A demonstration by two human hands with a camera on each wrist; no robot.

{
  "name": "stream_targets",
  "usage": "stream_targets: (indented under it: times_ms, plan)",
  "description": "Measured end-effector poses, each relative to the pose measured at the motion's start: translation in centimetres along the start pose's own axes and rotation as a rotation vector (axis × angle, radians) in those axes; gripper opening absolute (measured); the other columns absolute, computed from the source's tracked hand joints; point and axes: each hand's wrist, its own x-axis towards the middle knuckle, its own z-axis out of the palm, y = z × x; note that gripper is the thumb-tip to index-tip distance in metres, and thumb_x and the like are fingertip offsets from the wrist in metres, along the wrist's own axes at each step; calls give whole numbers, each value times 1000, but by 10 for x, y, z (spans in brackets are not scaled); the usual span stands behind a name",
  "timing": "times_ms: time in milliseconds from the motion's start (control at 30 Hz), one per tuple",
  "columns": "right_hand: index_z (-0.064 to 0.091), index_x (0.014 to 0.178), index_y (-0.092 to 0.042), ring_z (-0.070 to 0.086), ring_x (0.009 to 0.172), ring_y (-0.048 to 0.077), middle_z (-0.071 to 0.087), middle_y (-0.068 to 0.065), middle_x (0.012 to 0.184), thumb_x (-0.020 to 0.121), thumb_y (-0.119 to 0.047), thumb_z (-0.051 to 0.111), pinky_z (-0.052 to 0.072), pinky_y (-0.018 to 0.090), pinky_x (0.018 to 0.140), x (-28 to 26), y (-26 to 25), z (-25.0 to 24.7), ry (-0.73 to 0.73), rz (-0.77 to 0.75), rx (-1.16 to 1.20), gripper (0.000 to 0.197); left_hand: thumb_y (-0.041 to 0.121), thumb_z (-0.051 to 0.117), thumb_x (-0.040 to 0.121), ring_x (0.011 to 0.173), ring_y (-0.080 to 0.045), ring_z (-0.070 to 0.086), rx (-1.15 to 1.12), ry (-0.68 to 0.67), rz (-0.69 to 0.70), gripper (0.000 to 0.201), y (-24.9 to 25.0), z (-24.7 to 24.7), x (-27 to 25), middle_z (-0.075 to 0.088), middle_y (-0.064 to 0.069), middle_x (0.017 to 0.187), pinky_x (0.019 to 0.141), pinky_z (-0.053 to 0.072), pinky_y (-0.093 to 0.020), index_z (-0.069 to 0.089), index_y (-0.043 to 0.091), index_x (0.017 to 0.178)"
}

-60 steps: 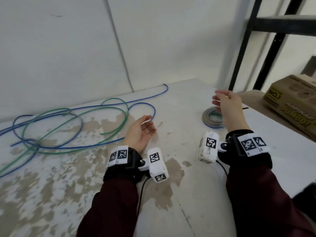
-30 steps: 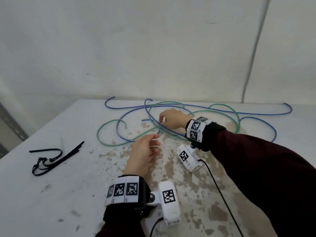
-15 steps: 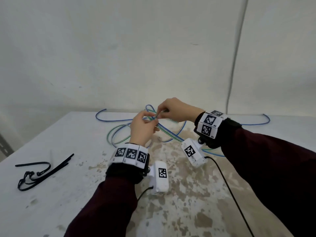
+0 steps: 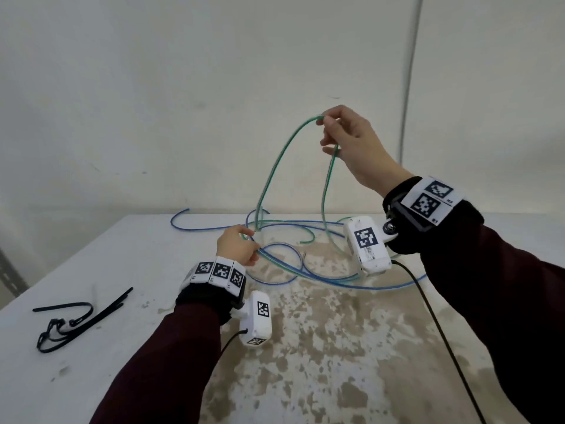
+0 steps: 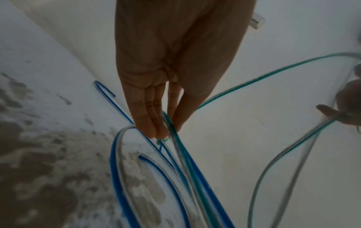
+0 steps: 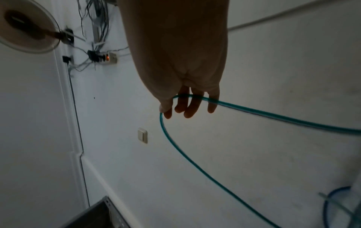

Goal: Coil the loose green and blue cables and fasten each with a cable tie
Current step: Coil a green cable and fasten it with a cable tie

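We see a white table with brown worn patches across its near half, set against a pale wall. On a farther wall hang a switch, a power strip with a lit orange light, and tangled wires.

Readable words, brands, numbers: none can be made out in any view.
Left wristband: three square black-and-white coded markers just behind the left hand; small print beneath them is too small to read.
Left wrist camera housing: two more coded markers below that wrist, no letters.
Right wristband: two coded markers behind the right hand, each with a tiny caption at its corner, illegible.
Right wrist camera housing: one coded marker below that wrist; dark scuffs under it, not writing.
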Motion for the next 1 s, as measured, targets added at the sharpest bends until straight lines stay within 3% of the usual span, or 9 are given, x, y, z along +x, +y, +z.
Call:
stream_targets:
  times_ms: [133,267,333,467,633,733,800,867,1000]
  plan:
    - [55,90,-18,52,68,7,49,-6,71,101,-17,42,47,31,78,-4,-14,-11,37,-12,188,17,28,72,81,115,-32,52,246,-6,100,64,7,0,-2,47,-14,134,92,45,-34,43,16,136]
    - [54,93,-16,50,70,10,46,-4,71,102,-19,40,47,33,82,-9,-29,-16,-22,-39,275,17,53,66,78,131,-34,38,293,-38,224,78,24,3,-2,38,-14,142,105,36,-47,32,31,144]
    - [54,94,-16,50,71,11,46,-3,72,102,-19,40,48,34,85,-11,-36,-17,-46,-37,336,17,51,60,80,129,-27,42,273,-107,311,60,34,3,-2,49,-8,138,105,37,-40,48,29,135]
    - [55,95,-16,51,72,11,48,-3,71,103,-20,40,48,37,90,-15,-41,-25,-25,-20,384,18,25,62,90,108,-20,58,226,-206,459,11,53,0,-3,66,-3,103,88,41,-28,68,21,98]
    - [55,95,-17,53,71,12,49,-4,69,102,-20,40,47,40,92,-19,-38,-39,44,37,431,17,24,69,85,100,-20,65,189,-433,465,10,68,-7,-9,71,-3,101,96,45,-32,63,23,94]
    - [55,95,-18,53,71,11,48,-3,71,102,-20,40,47,39,91,-19,-42,-45,69,35,431,17,18,66,88,89,-25,65,184,-447,505,4,71,-7,-13,72,-6,88,86,43,-32,63,21,86]
    - [55,95,-18,54,71,11,48,-3,72,102,-20,40,48,39,92,-20,-45,-48,69,22,420,17,20,64,90,87,-14,64,221,-434,541,6,76,-9,-17,70,0,86,83,44,-23,67,19,85]
    - [56,95,-18,56,71,10,47,-2,74,102,-19,40,48,41,94,-20,-49,-52,78,13,415,17,23,67,88,90,-5,62,221,-417,532,3,79,-11,-18,68,5,94,82,42,-17,68,21,90]
    - [57,95,-19,57,71,11,47,-2,74,102,-20,41,48,41,95,-21,-52,-57,94,2,409,18,22,67,88,108,-9,63,94,-634,522,23,82,-2,-28,66,0,116,98,44,-22,64,28,110]
